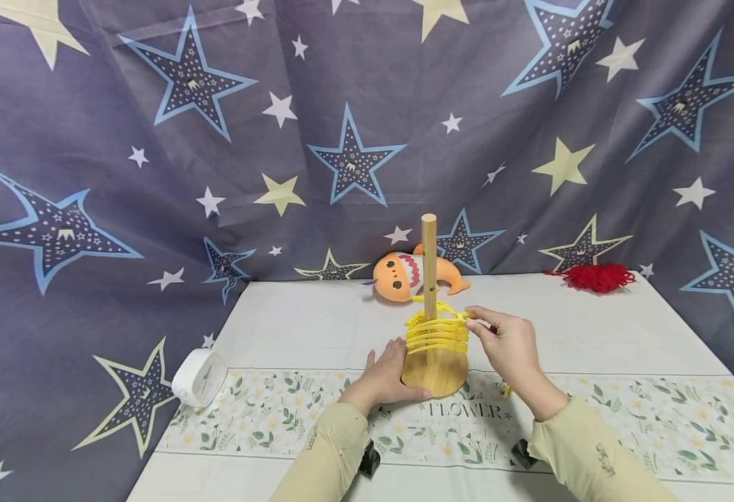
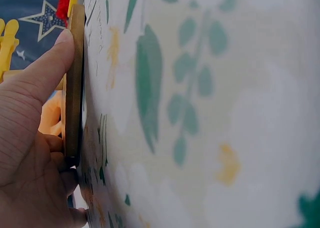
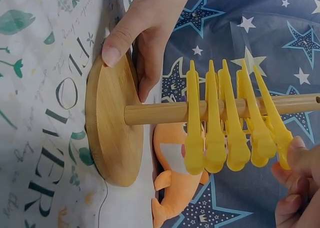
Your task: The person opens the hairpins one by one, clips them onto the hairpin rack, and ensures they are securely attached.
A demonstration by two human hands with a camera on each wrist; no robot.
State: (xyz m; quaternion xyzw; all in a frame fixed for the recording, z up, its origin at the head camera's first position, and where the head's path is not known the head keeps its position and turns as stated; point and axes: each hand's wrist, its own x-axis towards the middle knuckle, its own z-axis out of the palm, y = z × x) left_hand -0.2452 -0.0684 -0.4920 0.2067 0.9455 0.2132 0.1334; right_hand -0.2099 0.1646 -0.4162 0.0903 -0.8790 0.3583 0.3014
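Note:
A wooden stand point(image 1: 429, 261) with an upright post and a round base point(image 3: 112, 123) is on the table. My left hand point(image 1: 382, 376) grips the base's left edge, with the thumb point(image 2: 52, 63) on its near rim. Around the post's lower half stand several stacked yellow plastic pieces point(image 3: 215, 143), each with a thin pointed end and a wide rounded end. My right hand point(image 1: 507, 341) pinches the topmost yellow piece point(image 3: 272, 113) by its rounded end, between thumb and fingertips; this piece tilts more than those below it.
Behind the stand lies an orange plush shark point(image 1: 398, 279). A bundle of red yarn point(image 1: 599, 277) sits at the back right, and a white tub point(image 1: 200, 378) at the left edge. Under my right wrist is a small yellow bit point(image 1: 506, 390). A starry curtain point(image 1: 341, 84) hangs behind the table.

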